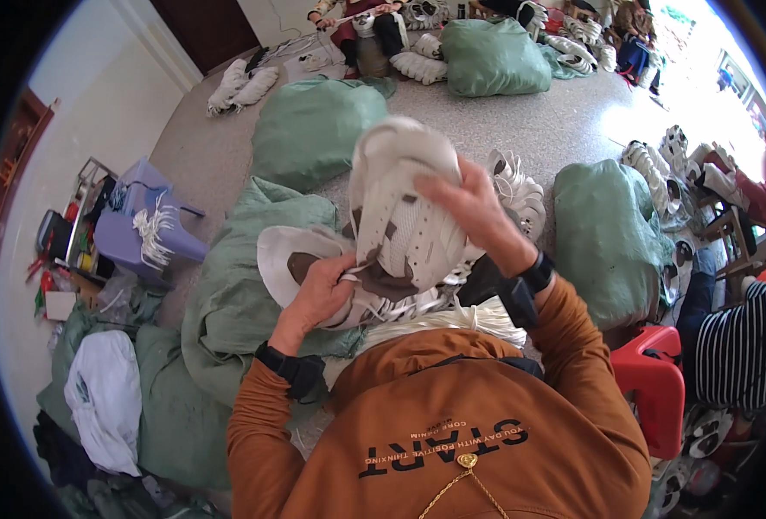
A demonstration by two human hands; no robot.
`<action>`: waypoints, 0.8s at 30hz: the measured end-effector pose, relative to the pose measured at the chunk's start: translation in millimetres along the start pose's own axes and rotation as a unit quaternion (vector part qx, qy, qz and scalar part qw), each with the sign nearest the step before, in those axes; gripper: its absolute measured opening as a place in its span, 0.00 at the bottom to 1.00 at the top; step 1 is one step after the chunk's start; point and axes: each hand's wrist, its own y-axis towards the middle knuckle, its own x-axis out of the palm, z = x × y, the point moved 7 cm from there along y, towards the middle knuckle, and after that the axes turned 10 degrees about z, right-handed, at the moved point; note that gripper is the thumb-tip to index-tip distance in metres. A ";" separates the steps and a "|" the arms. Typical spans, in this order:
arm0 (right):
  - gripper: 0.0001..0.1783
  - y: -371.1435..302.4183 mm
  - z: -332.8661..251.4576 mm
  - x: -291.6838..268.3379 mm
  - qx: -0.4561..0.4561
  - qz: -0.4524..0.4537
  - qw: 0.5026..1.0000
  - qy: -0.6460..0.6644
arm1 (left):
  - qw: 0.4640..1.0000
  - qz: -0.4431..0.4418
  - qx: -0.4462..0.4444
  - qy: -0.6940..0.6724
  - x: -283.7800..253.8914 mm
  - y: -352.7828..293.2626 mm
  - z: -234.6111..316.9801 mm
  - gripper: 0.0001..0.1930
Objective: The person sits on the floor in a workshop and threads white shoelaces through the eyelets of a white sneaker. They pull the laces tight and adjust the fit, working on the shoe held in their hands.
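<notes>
Trouble spots with that pale shoe upper [405,221]?

It's raised and tilted above a bundle of white cords [456,320], so I'd say it could twist or drop if the right hand [469,208] loosened, that grip looking like the main support.

And the left hand [321,290]?

Closed at the lower edge, apparently pinching a white lace [349,276]; a hasty tug might snag it.

Pose?

Both elbows bent, right hand higher, gripping the side with its thumb across the face, other fingers partly blurred

Passage over floor [521,130] between green sacks [603,251]
</notes>
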 end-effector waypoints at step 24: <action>0.18 -21.7 28.2 -22.9 -0.210 0.003 0.954 -0.212 | 0.972 -0.042 -0.154 -0.173 50.6 125.7 -97.8 0.16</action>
